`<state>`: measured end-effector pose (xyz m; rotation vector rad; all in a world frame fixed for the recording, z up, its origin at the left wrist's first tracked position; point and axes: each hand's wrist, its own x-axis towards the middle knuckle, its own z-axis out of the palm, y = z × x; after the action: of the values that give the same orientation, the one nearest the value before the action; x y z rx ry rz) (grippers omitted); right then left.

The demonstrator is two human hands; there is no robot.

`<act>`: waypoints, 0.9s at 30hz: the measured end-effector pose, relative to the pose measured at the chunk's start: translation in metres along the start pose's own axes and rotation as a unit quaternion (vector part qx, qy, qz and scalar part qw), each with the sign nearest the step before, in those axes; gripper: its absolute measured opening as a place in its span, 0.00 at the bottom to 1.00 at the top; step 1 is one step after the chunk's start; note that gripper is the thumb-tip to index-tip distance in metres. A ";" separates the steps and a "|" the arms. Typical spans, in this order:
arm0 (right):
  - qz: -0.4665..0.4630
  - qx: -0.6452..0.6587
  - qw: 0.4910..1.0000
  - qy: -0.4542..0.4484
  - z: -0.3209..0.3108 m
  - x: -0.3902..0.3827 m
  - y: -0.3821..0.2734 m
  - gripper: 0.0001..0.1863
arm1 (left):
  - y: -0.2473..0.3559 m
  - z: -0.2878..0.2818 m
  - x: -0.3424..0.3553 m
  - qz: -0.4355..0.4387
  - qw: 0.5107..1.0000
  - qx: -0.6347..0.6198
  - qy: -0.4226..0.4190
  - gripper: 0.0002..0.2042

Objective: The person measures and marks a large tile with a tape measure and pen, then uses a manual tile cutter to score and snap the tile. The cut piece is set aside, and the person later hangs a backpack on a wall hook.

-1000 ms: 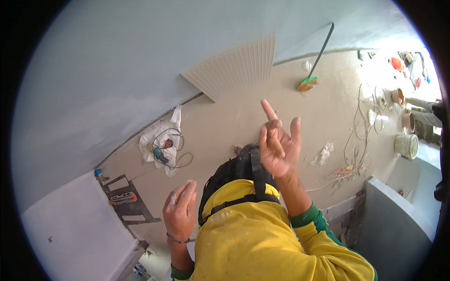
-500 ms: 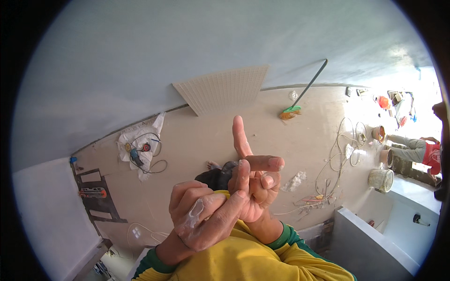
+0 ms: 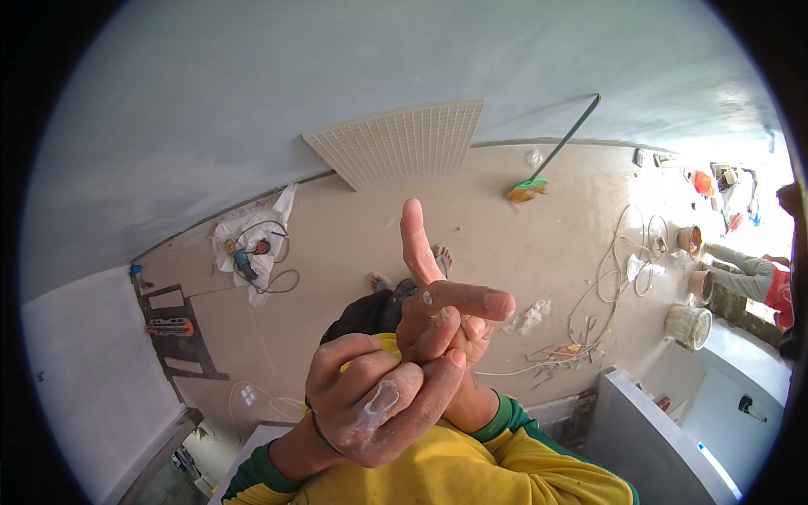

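Note:
In the lower middle of the head view, my left hand [image 3: 379,400] has white smears on its skin and its fingers are bent, closed on the lower fingers of my right hand [image 3: 442,320]. My right hand holds nothing; two of its fingers stretch out apart, one pointing up, the other to the right, and the rest are partly hidden. Below both hands are my yellow shirt with green cuffs, dark legwear and my bare feet [image 3: 441,254] on the beige floor [image 3: 362,236].
A white grid panel [image 3: 396,139] and broom [image 3: 528,187] rest by the wall [image 3: 210,101]. A power tool [image 3: 246,263] lies on a sack; a dark frame [image 3: 181,366] is left. Cables, buckets [image 3: 688,326] and another person [image 3: 749,278] are right, near a low partition [image 3: 640,421].
My left hand rose rightward from lower left and closed on my right hand, which shifted left and lower. My view tilted, bringing the other person's legs and red clothing into sight.

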<state>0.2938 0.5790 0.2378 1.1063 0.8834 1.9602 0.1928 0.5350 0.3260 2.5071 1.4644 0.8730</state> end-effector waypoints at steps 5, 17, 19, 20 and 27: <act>0.007 0.029 1.000 -0.009 0.005 0.005 -0.007 0.55 | -0.001 0.004 0.011 0.002 1.000 0.010 -0.026 0.16; 0.019 0.034 0.999 -0.004 0.003 0.014 -0.022 0.53 | -0.006 0.012 0.021 -0.008 0.998 0.053 -0.042 0.14; 0.016 0.038 0.999 -0.006 0.002 0.014 -0.023 0.53 | -0.005 0.013 0.023 -0.009 0.997 0.063 -0.040 0.14; 0.017 0.039 0.999 -0.006 0.002 0.013 -0.023 0.53 | -0.003 0.014 0.024 -0.010 0.997 0.071 -0.039 0.13; 0.020 0.062 0.998 -0.010 0.002 0.012 -0.025 0.53 | 0.002 0.016 0.027 -0.015 0.994 0.096 -0.044 0.13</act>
<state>0.2972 0.6026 0.2232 1.2214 0.9912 1.9449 0.2126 0.5594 0.3242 2.6117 1.6246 0.6336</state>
